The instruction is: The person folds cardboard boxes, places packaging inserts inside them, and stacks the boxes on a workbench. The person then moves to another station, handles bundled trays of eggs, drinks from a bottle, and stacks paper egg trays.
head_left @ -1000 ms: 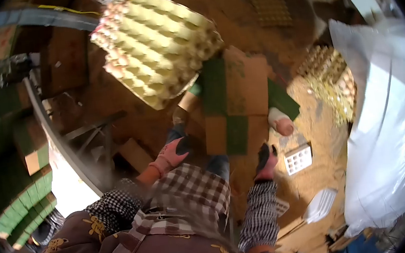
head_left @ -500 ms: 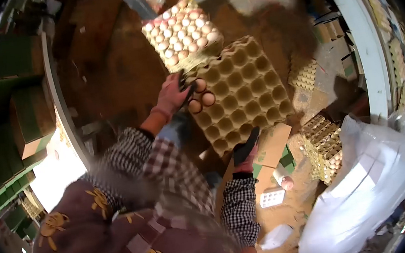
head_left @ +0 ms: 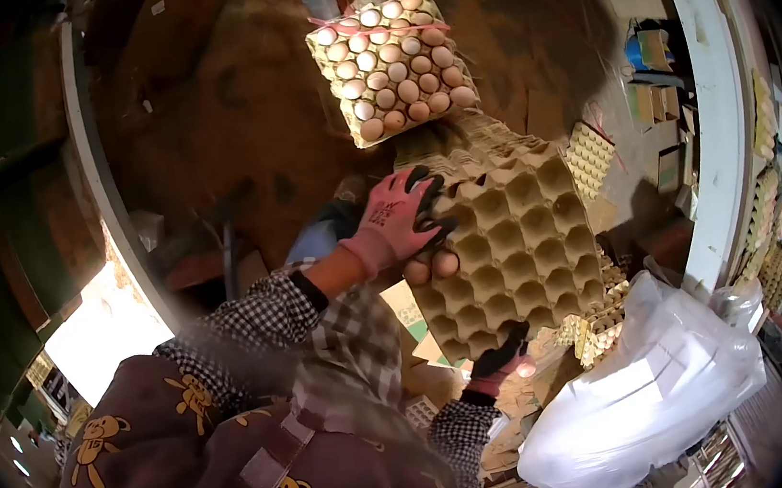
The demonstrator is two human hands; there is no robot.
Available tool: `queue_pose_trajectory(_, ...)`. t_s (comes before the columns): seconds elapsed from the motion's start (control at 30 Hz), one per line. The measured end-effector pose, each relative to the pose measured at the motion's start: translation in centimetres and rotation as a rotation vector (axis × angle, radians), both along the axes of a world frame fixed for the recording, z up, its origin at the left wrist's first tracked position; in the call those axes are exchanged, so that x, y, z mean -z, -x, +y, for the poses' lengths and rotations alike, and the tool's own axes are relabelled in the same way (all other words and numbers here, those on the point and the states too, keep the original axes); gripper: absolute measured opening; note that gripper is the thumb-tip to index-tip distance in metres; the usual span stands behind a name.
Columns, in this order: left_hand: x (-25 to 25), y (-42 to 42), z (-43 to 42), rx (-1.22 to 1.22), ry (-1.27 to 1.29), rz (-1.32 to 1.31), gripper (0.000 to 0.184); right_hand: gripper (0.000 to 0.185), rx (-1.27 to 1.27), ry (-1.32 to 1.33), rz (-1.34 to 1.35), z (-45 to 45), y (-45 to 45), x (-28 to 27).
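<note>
A brown pulp egg tray (head_left: pixel 516 239) with mostly bare cups lies tilted before me. My left hand (head_left: pixel 396 222), in a pink glove with dark fingertips, reaches over its left edge with bent fingers. Whatever lies under those fingers is hidden. Just below the hand, two brown eggs (head_left: pixel 445 264) sit in the cups at the left side. At the near edge, my right hand (head_left: pixel 499 365), gloved alike, is closed on the tray with its dark fingers over the rim. Beyond the tray stands a tray full of eggs (head_left: pixel 400 67), with a pink strap across its far part.
Several stacked pulp trays (head_left: pixel 465 134) show just beyond the tray. To the right are another pulp tray (head_left: pixel 591 159) and a pale upright post (head_left: pixel 716 91). A large clear plastic bag (head_left: pixel 639 389) bulges at the lower right. Cartons and debris surround it.
My view has shifted, and the tray now appears lower and farther right, separated from the full egg tray. My left hand sits above the eggs, covering one that showed before. My right hand keeps its hold.
</note>
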State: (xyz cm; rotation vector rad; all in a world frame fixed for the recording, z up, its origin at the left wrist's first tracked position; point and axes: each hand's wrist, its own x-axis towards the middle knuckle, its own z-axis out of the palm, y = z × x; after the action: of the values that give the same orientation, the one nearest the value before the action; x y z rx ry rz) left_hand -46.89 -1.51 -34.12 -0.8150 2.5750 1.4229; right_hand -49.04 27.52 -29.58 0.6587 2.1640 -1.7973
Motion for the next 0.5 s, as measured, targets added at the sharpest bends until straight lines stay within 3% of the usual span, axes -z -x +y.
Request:
queue_pose_trajectory(0.03, 0.3, -0.2, 0.0, -0.052, -0.105, 0.081, 0.062, 0.049, -0.003, 0.07, -0.027, -0.5, 0.5, -1.2)
queue_pose_trajectory(0.07, -0.3, -0.2, -0.6, -0.098, -0.56, 0.193, 0.06, 0.05, -0.084, 0.009, -0.033, -0.2, 1.0, -1.9)
queue_pose_trajectory(0.17, -5.4, -2.2, -3.1, -0.029, -0.514, 0.053, 0.062, 0.05, -0.19, 0.101, -0.106, -1.4, 2.6, -3.7)
queue_pose_trajectory(0.2, -4.9, -4.1, -3.5, -0.099, -0.553, 0.25, 0.054, 0.051, -0.301, 0.078, -0.121, -1.2, 2.8, -3.9)
queue_pose_trajectory(0.23, -4.8, -6.7, -3.7, -0.146, -0.52, 0.253, 0.054, 0.051, -0.351, 0.103, -0.131, -1.5, 3.0, -4.0)
queue_pose_trajectory(0.3, -7.1, -12.8, -4.5, -0.574, -0.973, 0.254, 0.045, 0.053, -0.587, 0.358, -0.188, -5.3, 2.6, -5.4)
queue_pose_trajectory(0.33, -7.5, -16.9, -4.5, -0.713, -0.837, 0.086, 0.04, 0.05, -0.844, 0.242, 0.013, -6.7, 2.8, -4.1)
queue_pose_trajectory(0.43, -11.2, -28.4, -1.5, -1.077, -0.682, 0.088, 0.031, 0.049, -0.697, 0.433, -0.335, -9.5, 3.8, -2.5)
queue_pose_trajectory(0.47, -12.9, -31.5, 0.3, -1.272, -0.655, 0.037, 0.029, 0.049, -0.758, 0.465, -0.364, -10.1, 4.1, -2.1)
queue_pose_trajectory(0.5, -13.9, -35.4, 2.8, -1.305, -0.49, -0.055, 0.031, 0.048, -0.846, 0.482, -0.431, -10.4, 4.6, -1.9)
